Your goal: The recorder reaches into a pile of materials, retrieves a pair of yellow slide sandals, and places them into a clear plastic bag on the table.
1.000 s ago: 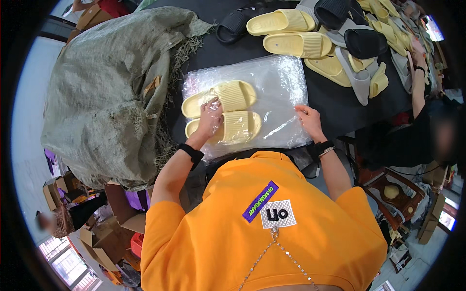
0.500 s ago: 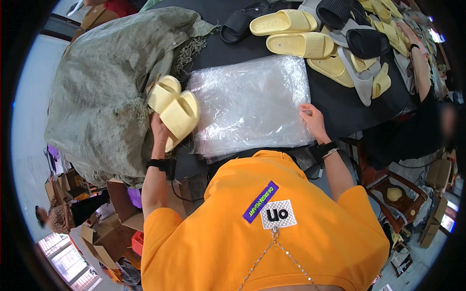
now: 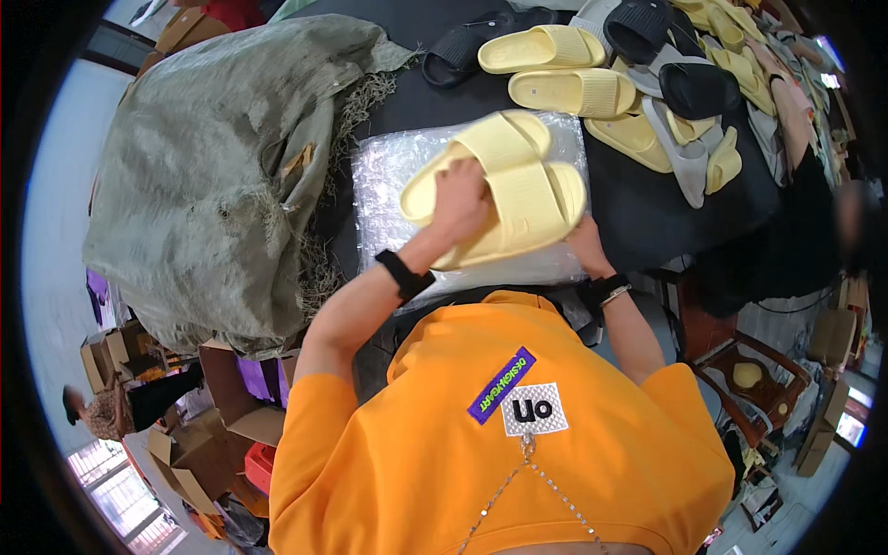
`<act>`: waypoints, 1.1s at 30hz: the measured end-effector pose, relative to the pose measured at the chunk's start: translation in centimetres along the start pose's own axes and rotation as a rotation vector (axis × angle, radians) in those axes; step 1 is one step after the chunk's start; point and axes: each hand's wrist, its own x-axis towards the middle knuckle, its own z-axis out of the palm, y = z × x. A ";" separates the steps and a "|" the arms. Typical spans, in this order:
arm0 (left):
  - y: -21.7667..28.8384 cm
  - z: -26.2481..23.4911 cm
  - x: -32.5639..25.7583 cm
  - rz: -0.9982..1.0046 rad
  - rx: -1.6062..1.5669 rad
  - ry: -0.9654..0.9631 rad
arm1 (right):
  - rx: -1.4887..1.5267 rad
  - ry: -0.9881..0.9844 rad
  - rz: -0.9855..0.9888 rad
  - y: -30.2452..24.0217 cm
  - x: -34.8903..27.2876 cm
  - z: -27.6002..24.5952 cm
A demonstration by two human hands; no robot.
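Note:
My left hand (image 3: 462, 199) is closed on a pair of pale yellow slide sandals (image 3: 532, 208), its fingers at their straps. The two slides lie side by side, held over a stack of clear plastic bags (image 3: 381, 199) on the black table. By the stack's right edge is my right hand (image 3: 585, 242), close under the toe of the nearer slide. That slide partly covers its fingers, so whether they grip a bag cannot be seen.
A large grey-green woven sack (image 3: 213, 176) fills the table's left side. Yellow, black and grey slides (image 3: 573, 92) are heaped at the back right. Another person's arm (image 3: 794, 116) reaches in there. Open cardboard boxes (image 3: 199, 453) stand at lower left, a wooden chair (image 3: 749, 370) at right.
My left hand has carried the pair of slides rightward from beside the sack to over the plastic bags. My right hand stays near the bags' right edge, now partly covered by a slide.

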 end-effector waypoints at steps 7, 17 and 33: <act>-8.5 4.2 -3.1 -0.030 0.390 -0.053 | -0.125 0.042 0.057 -1.0 -0.8 0.4; -18.4 -3.2 -6.4 -0.572 0.388 0.122 | -0.121 0.046 0.055 -1.0 -1.0 0.0; -1.0 7.5 2.1 0.157 0.200 -0.103 | -0.106 -0.198 0.248 0.9 -4.6 1.3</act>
